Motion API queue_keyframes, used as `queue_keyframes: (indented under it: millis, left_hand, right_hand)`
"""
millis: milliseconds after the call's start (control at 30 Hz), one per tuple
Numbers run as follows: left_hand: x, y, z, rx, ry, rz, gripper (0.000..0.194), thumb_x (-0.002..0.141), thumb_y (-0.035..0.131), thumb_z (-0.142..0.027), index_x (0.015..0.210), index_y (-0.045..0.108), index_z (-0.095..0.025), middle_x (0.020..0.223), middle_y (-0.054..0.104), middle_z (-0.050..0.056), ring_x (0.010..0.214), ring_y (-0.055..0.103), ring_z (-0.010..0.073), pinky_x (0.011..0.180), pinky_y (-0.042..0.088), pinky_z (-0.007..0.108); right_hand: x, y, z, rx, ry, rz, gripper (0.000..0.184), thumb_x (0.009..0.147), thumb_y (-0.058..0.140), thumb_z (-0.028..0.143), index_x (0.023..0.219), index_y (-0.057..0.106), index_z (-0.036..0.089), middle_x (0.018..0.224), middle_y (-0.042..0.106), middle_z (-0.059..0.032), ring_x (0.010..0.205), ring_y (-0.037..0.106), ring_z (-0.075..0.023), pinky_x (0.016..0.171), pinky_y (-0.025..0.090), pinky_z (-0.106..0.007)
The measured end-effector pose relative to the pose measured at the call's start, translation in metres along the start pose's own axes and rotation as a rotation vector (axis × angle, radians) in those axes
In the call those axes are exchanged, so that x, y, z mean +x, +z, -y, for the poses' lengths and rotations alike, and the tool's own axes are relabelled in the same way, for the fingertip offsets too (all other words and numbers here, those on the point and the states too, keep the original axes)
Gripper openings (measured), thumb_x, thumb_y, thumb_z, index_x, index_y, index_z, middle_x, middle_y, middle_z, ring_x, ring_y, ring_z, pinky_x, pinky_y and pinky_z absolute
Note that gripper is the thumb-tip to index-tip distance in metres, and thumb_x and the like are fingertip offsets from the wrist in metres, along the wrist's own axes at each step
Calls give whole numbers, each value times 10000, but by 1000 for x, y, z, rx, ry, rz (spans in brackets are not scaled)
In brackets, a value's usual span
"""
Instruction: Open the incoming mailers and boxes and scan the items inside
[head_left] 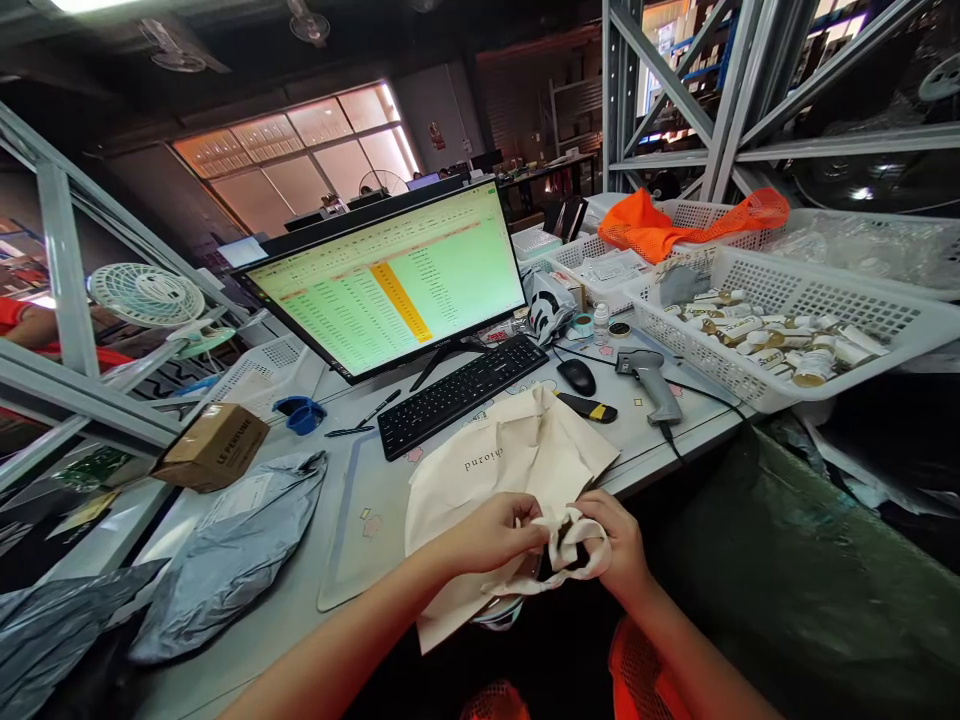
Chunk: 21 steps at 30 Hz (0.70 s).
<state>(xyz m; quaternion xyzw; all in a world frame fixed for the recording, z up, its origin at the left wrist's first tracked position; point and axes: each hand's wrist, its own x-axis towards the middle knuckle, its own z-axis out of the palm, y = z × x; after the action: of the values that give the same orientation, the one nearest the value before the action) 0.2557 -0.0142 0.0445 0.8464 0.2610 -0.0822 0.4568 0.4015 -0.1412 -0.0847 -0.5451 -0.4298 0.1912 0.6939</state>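
Observation:
A cream cloth bag [510, 450] with dark lettering lies at the front edge of the desk [352, 530], hanging partly over it. My left hand [495, 532] is closed on the bag's near edge. My right hand [611, 545] is closed on the same bunched cloth and its strap, just right of the left hand. A small dark thing shows between my fingers; I cannot make out what it is.
Behind the bag are a black keyboard [461, 392], a monitor [390, 280] with a green spreadsheet, a mouse [576, 376], a box cutter [589, 407] and a barcode scanner [651, 378]. White baskets [817, 300] of small tubes stand right. Grey mailer bags [232, 545] and a cardboard box [214, 445] lie left.

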Motion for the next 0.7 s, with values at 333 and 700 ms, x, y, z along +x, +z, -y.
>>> queue_keyframes:
  millis: [333,700]
  left_hand:
    - [-47,-2,8,45,290,-24,326,959,529,-450,796,646,-193,825,663,17,836,604,155,811,462,261]
    - [-43,43,40,789,23,-218,224,930,560,-290,1092,645,-161,1130,689,137,1076,626,292,927,523,429]
  right_hand:
    - [21,-13,24,358,326,102,313,960,564,469,1090,697,217,963,714,-80,873,663,-236,811,551,-394]
    - [-26,-16,3,-318,-224,187,179,935,540,163,988,683,257,1003,699,-60,981,651,-250,888,544,-433]
